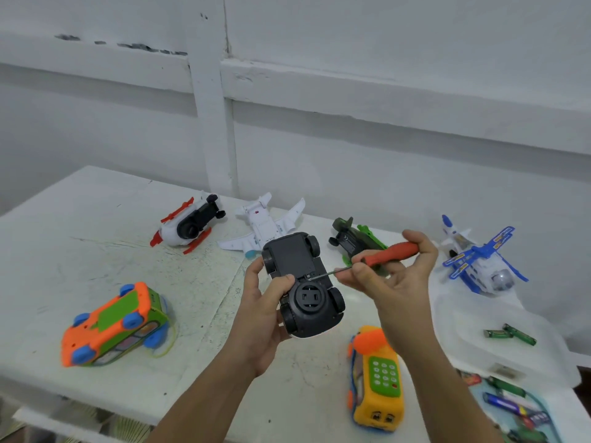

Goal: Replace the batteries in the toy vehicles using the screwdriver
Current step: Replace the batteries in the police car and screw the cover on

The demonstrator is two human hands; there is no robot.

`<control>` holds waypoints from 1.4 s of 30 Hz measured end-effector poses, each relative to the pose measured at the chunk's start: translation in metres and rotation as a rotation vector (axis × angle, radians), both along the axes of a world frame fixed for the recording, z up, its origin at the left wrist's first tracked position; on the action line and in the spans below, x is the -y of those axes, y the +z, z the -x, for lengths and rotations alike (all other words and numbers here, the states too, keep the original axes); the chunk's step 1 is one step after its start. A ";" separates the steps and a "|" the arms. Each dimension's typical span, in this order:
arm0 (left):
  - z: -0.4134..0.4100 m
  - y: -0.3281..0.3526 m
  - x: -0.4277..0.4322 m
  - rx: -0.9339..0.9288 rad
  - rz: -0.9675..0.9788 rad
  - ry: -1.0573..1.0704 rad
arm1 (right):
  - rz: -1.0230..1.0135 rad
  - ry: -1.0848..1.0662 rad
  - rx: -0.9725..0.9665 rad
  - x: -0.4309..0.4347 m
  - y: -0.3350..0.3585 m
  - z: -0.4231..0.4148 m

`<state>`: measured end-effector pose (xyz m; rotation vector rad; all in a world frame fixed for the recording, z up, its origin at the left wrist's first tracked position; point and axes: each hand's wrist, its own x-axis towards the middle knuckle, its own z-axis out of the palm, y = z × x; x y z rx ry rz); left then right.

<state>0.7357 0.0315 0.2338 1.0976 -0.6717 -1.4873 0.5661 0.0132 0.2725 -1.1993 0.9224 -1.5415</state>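
Gripping the toy car (289, 254) in the left hand (262, 318), belly up, above the middle of the desk (96, 225) and clear of its surface. Curling the thumb over the black underside just beside the round hub, with the other fingers wrapped behind the body and mostly hidden. Pinching the screwdriver (393, 252) in the right hand (403, 282) by its red handle, with thumb and index finger closed on the front of the grip and the remaining fingers loosely bent below. Slanting the thin metal shaft down to the left, tip at a small screw on the underside, between the left thumb and the right fingertips.

Sharing the desk with 6 other toys:
- near the far edge, a white-and-red vehicle (188, 227), a white plane (265, 222) and a dark green vehicle (351, 238) tipped over
- toward the right edge, a blue-and-white plane (479, 260)
- toward the front left, an orange-and-green bus (115, 324) lying wheels up
- near the front edge, just beside the right forearm, a yellow phone bus (377, 378)

Showing also green batteries (510, 334) on a white plastic tray (463, 318) by the right edge, and a pack of batteries (511, 407) at the front right corner.
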 end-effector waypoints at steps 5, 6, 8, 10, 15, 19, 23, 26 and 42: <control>-0.039 -0.003 -0.003 0.020 -0.011 -0.054 | -0.032 -0.024 0.005 -0.006 -0.016 -0.041; -0.046 -0.004 -0.004 0.022 -0.013 -0.063 | -0.030 -0.017 0.002 -0.008 -0.018 -0.047; -0.060 -0.007 -0.005 0.027 -0.021 -0.088 | -0.027 0.005 -0.013 -0.012 -0.019 -0.059; -0.072 -0.009 -0.007 0.038 -0.025 -0.122 | -0.026 0.011 -0.027 -0.016 -0.020 -0.069; -0.094 -0.012 -0.010 0.025 -0.019 -0.161 | -0.041 -0.066 0.019 -0.027 -0.026 -0.099; -0.103 -0.016 -0.013 0.016 -0.030 -0.166 | -0.062 -0.151 0.056 -0.029 -0.037 -0.117; -0.111 -0.018 -0.013 0.020 -0.026 -0.176 | -0.125 -0.190 0.166 -0.028 -0.047 -0.126; -0.115 -0.020 -0.012 0.018 -0.032 -0.180 | -0.183 -0.197 0.189 -0.030 -0.046 -0.130; -0.111 -0.033 -0.018 0.079 -0.075 -0.176 | -0.574 0.122 -0.590 -0.006 0.007 -0.111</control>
